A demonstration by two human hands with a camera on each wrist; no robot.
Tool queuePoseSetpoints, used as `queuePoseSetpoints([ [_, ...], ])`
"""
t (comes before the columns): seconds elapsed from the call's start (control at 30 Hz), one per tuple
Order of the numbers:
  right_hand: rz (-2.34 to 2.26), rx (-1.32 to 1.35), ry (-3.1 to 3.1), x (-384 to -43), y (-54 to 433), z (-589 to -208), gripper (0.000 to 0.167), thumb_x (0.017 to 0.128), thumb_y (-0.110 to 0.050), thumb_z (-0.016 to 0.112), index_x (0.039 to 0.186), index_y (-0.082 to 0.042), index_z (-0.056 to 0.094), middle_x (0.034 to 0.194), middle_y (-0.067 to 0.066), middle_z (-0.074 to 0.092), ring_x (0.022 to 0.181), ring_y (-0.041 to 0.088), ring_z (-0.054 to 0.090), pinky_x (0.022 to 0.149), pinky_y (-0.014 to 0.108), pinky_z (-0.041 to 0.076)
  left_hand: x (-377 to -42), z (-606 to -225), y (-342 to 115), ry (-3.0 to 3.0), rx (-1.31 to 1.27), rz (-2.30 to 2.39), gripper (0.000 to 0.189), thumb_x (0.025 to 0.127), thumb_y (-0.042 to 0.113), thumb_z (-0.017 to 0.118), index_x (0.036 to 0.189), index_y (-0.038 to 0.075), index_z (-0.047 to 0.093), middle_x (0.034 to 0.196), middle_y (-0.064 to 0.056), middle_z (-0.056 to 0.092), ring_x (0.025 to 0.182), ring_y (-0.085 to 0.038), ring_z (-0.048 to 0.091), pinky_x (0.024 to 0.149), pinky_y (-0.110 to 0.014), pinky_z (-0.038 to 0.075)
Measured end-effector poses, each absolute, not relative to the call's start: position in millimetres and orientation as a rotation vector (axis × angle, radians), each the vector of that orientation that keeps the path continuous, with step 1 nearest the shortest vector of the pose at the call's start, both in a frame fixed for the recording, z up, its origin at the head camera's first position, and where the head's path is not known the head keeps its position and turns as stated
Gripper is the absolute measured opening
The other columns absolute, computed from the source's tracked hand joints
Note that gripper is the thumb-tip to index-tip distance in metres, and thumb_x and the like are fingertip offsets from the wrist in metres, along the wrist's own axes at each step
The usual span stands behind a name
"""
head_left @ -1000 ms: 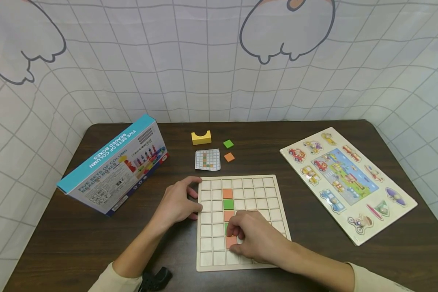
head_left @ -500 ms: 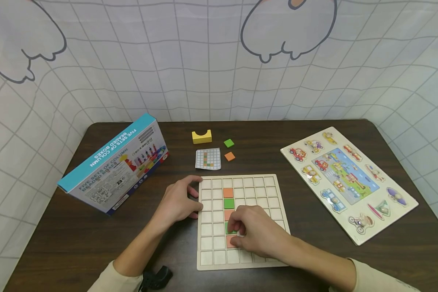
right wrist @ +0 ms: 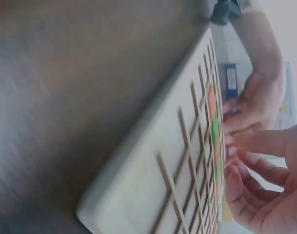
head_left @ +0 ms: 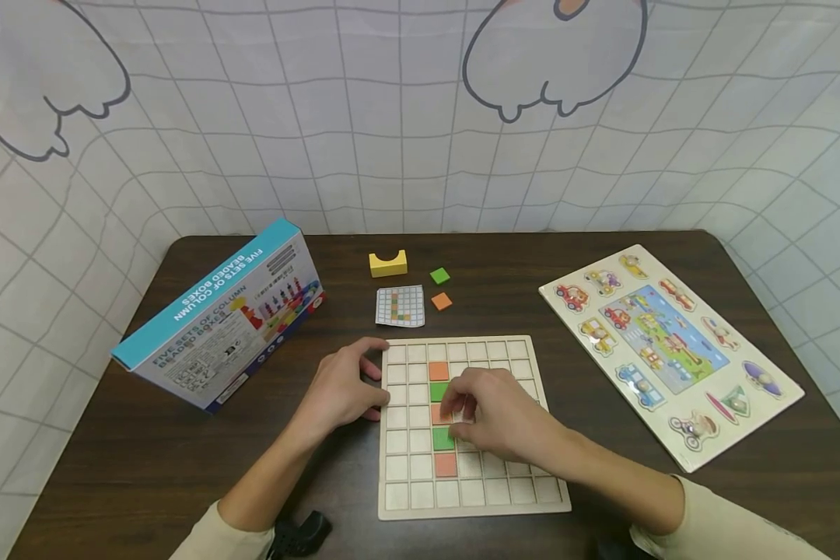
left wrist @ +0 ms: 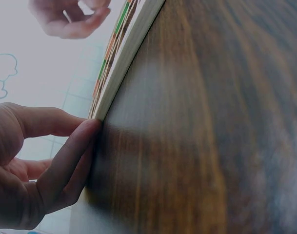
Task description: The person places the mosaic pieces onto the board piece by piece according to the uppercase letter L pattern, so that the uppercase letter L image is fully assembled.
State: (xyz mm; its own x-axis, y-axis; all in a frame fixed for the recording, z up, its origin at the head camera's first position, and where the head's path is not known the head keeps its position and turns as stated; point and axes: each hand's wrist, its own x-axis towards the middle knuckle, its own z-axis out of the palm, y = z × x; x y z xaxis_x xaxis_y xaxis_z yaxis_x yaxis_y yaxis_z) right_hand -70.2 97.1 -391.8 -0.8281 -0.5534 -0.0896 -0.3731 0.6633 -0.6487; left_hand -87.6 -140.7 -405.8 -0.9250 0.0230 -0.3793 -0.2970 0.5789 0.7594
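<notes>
A square wooden grid board (head_left: pixel 406 513) lies on the dark table. In its third column, orange and green tiles alternate, ending with an orange tile (head_left: pixel 446 465) lowest and a green tile (head_left: pixel 443 439) above it. My left hand (head_left: pixel 339 389) touches the board's left side, forefinger at the far corner and thumb lower along the edge; the left wrist view shows fingertips (left wrist: pixel 92 127) right at the rim. Above the tile column, my right hand (head_left: pixel 500 412) hovers with fingers loosely bent, partly covering the middle tiles. No tile shows between its fingers.
Beyond the board lie a small pattern card (head_left: pixel 400 306), a loose green tile (head_left: pixel 439 275), a loose orange tile (head_left: pixel 442 301) and a yellow notched block (head_left: pixel 388 264). A blue-and-white box (head_left: pixel 231 319) stands at left, a picture puzzle board (head_left: pixel 672 358) at right.
My right hand has moved up the column, away from the lowest orange tile, uncovering it and the green tile above. My left hand stays at the board's edge.
</notes>
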Motion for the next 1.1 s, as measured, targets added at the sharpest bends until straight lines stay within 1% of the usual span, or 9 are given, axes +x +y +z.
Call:
queuePoseSetpoints([
  [0.17, -0.968, -0.632, 2.574, -91.3, 101.3, -386.7, 0.016, 0.082, -0.008, 0.085, 0.093, -0.015, 0.077, 0.08, -0.009, 0.066, 0.075, 0.01, 0.06, 0.066, 0.024, 0.051, -87.3, -406.4, -140.7, 2.47, -0.222, 1.283, 0.072, 0.076, -0.006, 0.08, 0.142, 0.015, 0.059, 0.104, -0.015, 0.062, 0.059, -0.02, 0.067, 0.051, -0.032, 0.063],
  [0.37, -1.043, -0.593, 2.567, -115.5, 106.4, -381.4, 0.017, 0.084, -0.007, 0.083, 0.099, -0.013, 0.078, 0.086, -0.004, 0.071, 0.079, 0.012, 0.063, 0.067, 0.028, 0.052, -88.1, -407.6, -140.3, 2.471, -0.223, 1.294, 0.072, 0.077, -0.006, 0.081, 0.142, 0.015, 0.059, 0.104, -0.015, 0.062, 0.058, -0.02, 0.068, 0.051, -0.032, 0.063],
  [0.6, -1.049, -0.576, 2.601, -137.3, 106.8, -377.5, 0.019, 0.084, -0.007, 0.082, 0.102, -0.012, 0.079, 0.081, -0.004, 0.069, 0.08, 0.014, 0.062, 0.074, 0.031, 0.051, -87.8, -407.6, -140.1, 2.477, -0.225, 1.303, 0.072, 0.076, -0.006, 0.081, 0.142, 0.015, 0.059, 0.103, -0.015, 0.062, 0.057, -0.02, 0.067, 0.051, -0.032, 0.063],
  [0.7, -1.067, -0.564, 2.602, -147.8, 106.6, -377.3, 0.02, 0.085, -0.007, 0.082, 0.104, -0.011, 0.078, 0.082, -0.002, 0.069, 0.079, 0.015, 0.062, 0.077, 0.032, 0.051, -87.8, -407.5, -140.2, 2.481, -0.222, 1.298, 0.072, 0.076, -0.006, 0.082, 0.142, 0.014, 0.059, 0.103, -0.015, 0.062, 0.057, -0.02, 0.067, 0.051, -0.032, 0.063],
  [0.8, -1.109, -0.56, 2.596, -160.0, 106.2, -378.3, 0.021, 0.085, -0.007, 0.082, 0.105, -0.01, 0.078, 0.083, 0.0, 0.069, 0.08, 0.016, 0.063, 0.077, 0.031, 0.052, -87.8, -407.5, -140.2, 2.482, -0.222, 1.292, 0.072, 0.076, -0.006, 0.081, 0.142, 0.014, 0.059, 0.103, -0.015, 0.062, 0.058, -0.02, 0.067, 0.051, -0.032, 0.063],
  [0.97, -1.196, -0.559, 2.575, -181.8, 105.5, -381.6, 0.022, 0.087, -0.007, 0.08, 0.11, -0.01, 0.078, 0.093, 0.004, 0.073, 0.084, 0.02, 0.066, 0.074, 0.033, 0.054, -87.9, -407.8, -140.2, 2.478, -0.226, 1.296, 0.073, 0.076, -0.006, 0.08, 0.142, 0.015, 0.059, 0.103, -0.015, 0.062, 0.058, -0.02, 0.067, 0.05, -0.032, 0.063],
  [1.07, -1.218, -0.548, 2.58, -195.6, 106.4, -384.8, 0.022, 0.089, -0.007, 0.078, 0.111, -0.008, 0.078, 0.097, 0.005, 0.074, 0.087, 0.021, 0.066, 0.073, 0.032, 0.054, -87.9, -408.3, -140.5, 2.476, -0.224, 1.302, 0.073, 0.075, -0.007, 0.079, 0.142, 0.015, 0.059, 0.103, -0.014, 0.062, 0.057, -0.02, 0.067, 0.05, -0.032, 0.063],
  [1.1, -1.219, -0.54, 2.588, -200.1, 106.7, -385.7, 0.022, 0.09, -0.007, 0.078, 0.111, -0.008, 0.078, 0.096, 0.005, 0.073, 0.088, 0.021, 0.066, 0.073, 0.032, 0.053, -88.0, -408.6, -140.5, 2.474, -0.223, 1.301, 0.073, 0.076, -0.007, 0.079, 0.142, 0.015, 0.059, 0.103, -0.014, 0.062, 0.057, -0.02, 0.067, 0.05, -0.032, 0.063],
])
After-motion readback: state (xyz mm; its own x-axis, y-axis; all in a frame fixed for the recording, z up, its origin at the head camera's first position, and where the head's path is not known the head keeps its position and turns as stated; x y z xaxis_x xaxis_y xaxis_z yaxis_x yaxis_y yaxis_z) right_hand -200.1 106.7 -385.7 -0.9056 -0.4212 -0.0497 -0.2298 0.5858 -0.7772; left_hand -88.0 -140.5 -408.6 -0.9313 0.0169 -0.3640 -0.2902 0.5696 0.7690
